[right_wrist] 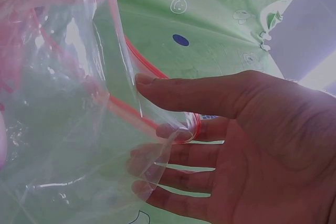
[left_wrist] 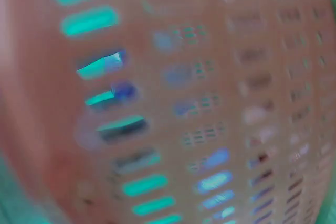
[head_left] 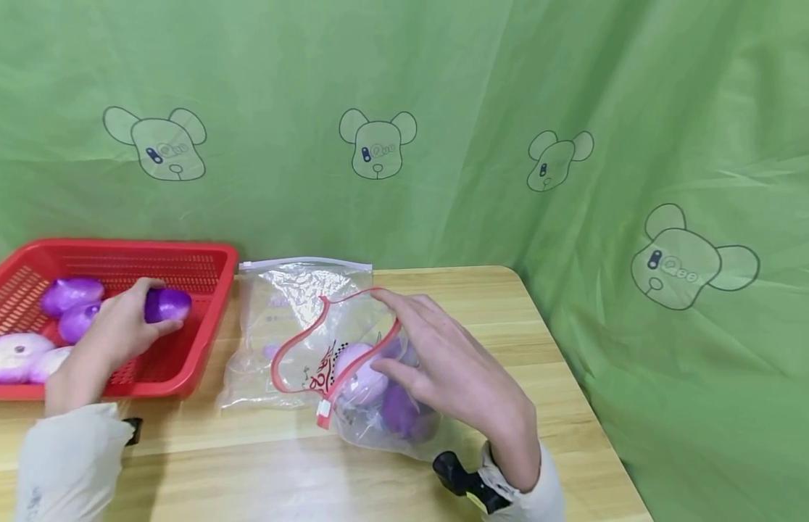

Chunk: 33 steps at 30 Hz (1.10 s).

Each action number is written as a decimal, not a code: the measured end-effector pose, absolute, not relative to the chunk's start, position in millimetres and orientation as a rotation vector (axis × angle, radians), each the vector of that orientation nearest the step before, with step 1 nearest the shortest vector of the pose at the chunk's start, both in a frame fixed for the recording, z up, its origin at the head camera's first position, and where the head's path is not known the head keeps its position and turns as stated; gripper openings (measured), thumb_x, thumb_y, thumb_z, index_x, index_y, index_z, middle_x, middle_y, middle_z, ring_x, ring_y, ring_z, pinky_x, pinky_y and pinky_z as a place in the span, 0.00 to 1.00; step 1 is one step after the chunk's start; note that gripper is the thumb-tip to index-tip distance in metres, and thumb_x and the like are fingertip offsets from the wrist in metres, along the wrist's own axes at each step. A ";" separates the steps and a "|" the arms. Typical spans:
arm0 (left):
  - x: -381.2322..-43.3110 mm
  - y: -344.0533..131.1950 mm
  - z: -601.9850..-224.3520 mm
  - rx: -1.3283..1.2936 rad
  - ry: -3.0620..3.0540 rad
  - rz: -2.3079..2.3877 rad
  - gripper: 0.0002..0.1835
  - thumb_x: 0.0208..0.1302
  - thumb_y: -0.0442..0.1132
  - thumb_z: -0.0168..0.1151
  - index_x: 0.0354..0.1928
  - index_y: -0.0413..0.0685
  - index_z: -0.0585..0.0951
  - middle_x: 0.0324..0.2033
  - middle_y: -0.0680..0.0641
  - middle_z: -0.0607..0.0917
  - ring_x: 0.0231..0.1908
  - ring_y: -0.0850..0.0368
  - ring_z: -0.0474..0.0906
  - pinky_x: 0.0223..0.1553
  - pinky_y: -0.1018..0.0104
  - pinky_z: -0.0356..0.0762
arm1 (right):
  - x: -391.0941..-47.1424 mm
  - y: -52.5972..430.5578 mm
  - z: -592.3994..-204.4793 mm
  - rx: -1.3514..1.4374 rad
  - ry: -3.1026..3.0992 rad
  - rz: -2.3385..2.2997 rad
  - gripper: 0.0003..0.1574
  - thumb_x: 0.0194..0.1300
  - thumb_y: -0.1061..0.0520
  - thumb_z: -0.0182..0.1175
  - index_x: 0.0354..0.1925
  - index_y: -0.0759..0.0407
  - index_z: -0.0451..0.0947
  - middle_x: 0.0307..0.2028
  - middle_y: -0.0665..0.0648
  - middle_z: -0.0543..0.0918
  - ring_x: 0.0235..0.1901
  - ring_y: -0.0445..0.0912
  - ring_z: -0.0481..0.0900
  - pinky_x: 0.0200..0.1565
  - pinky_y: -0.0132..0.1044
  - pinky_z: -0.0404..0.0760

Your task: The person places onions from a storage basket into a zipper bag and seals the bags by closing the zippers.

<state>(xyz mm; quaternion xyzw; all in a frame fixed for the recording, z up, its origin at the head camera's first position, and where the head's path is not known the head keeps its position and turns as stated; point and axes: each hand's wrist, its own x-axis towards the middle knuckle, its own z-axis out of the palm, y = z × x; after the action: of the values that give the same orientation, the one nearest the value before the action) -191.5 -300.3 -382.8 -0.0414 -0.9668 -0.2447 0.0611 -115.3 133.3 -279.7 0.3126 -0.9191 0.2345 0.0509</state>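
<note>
In the head view my left hand [head_left: 120,330] reaches into the red basket [head_left: 212,319], thumb and fingers around a shiny dark purple rounded toy [head_left: 167,305]. A clear zip bag [head_left: 378,428] with a red zip edge stands with its mouth spread, holding a pale purple toy [head_left: 362,380] and a dark purple one [head_left: 401,409]. At that mouth is my right hand [head_left: 453,355]. The right wrist view shows its fingers nearly straight behind the film and the thumb [right_wrist: 184,94] on the other side, touching the bag's edge without a visible pinch.
More purple toys [head_left: 72,296] and a pale one [head_left: 16,357] lie in the basket. Behind the red-edged bag, a second clear bag [head_left: 261,362] with a white zip lies flat on the wooden table [head_left: 248,471]. A green curtain [head_left: 444,87] hangs behind and at right.
</note>
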 end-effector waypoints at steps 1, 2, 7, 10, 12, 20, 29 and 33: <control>-189.0 -296.0 -380.6 -0.095 -2.913 -0.753 0.40 0.60 0.41 0.72 0.64 0.25 0.61 0.49 0.16 0.73 0.49 0.17 0.70 0.46 0.28 0.71 | -115.3 133.1 -279.9 0.951 -2.798 0.715 0.49 0.64 0.51 0.69 0.76 0.52 0.56 0.66 0.53 0.72 0.64 0.44 0.70 0.64 0.43 0.73; -186.5 -291.8 -378.5 -0.067 -2.903 -0.764 0.42 0.60 0.42 0.72 0.64 0.24 0.59 0.48 0.16 0.72 0.48 0.17 0.70 0.46 0.28 0.71 | -115.3 133.0 -279.9 0.950 -2.798 0.714 0.49 0.64 0.51 0.69 0.76 0.52 0.56 0.66 0.53 0.72 0.63 0.44 0.70 0.64 0.42 0.73; -174.6 -273.6 -372.2 -0.033 -2.838 -0.787 0.43 0.58 0.43 0.74 0.63 0.24 0.59 0.46 0.16 0.73 0.46 0.18 0.72 0.43 0.30 0.72 | -116.4 130.9 -280.6 0.951 -2.802 0.710 0.49 0.64 0.51 0.69 0.76 0.52 0.56 0.66 0.52 0.72 0.63 0.43 0.70 0.63 0.42 0.73; -168.3 -267.6 -369.0 -0.051 -2.792 -0.781 0.42 0.58 0.43 0.74 0.64 0.25 0.61 0.49 0.19 0.73 0.47 0.20 0.71 0.43 0.29 0.72 | -117.3 128.9 -281.3 0.956 -2.803 0.705 0.49 0.64 0.51 0.69 0.76 0.52 0.56 0.66 0.52 0.72 0.63 0.44 0.71 0.63 0.42 0.74; -164.0 -264.2 -366.7 -0.053 -2.756 -0.782 0.42 0.59 0.44 0.74 0.65 0.27 0.62 0.52 0.20 0.73 0.50 0.21 0.69 0.45 0.28 0.70 | -117.8 127.7 -281.5 0.959 -2.804 0.699 0.49 0.64 0.51 0.69 0.76 0.52 0.56 0.66 0.52 0.72 0.63 0.44 0.71 0.62 0.41 0.74; -158.4 -250.0 -352.9 -0.101 -2.606 -0.814 0.41 0.58 0.47 0.74 0.67 0.32 0.67 0.59 0.26 0.73 0.56 0.24 0.66 0.55 0.28 0.62 | -117.3 128.6 -283.0 0.904 -2.838 0.708 0.49 0.64 0.50 0.69 0.76 0.48 0.56 0.67 0.49 0.71 0.63 0.43 0.70 0.62 0.43 0.74; -148.9 -234.5 -337.0 -0.157 -2.509 -0.827 0.40 0.53 0.45 0.78 0.65 0.35 0.71 0.61 0.31 0.74 0.59 0.29 0.69 0.57 0.32 0.65 | -118.8 126.8 -285.3 0.955 -2.786 0.685 0.49 0.64 0.49 0.69 0.76 0.49 0.56 0.66 0.50 0.72 0.61 0.42 0.71 0.59 0.42 0.75; -139.7 -229.0 -332.5 -0.159 -2.482 -0.835 0.41 0.52 0.44 0.78 0.66 0.36 0.71 0.59 0.30 0.76 0.56 0.30 0.71 0.53 0.33 0.69 | -121.0 122.8 -285.6 0.980 -2.781 0.671 0.49 0.64 0.51 0.69 0.76 0.51 0.56 0.64 0.51 0.73 0.59 0.42 0.72 0.58 0.42 0.76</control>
<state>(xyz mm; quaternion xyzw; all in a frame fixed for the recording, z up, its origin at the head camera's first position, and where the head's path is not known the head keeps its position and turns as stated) -139.7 -229.0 -332.5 -0.0585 -0.9145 -0.3076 0.2563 -121.0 122.8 -285.6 0.3234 -0.9181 0.2216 0.0587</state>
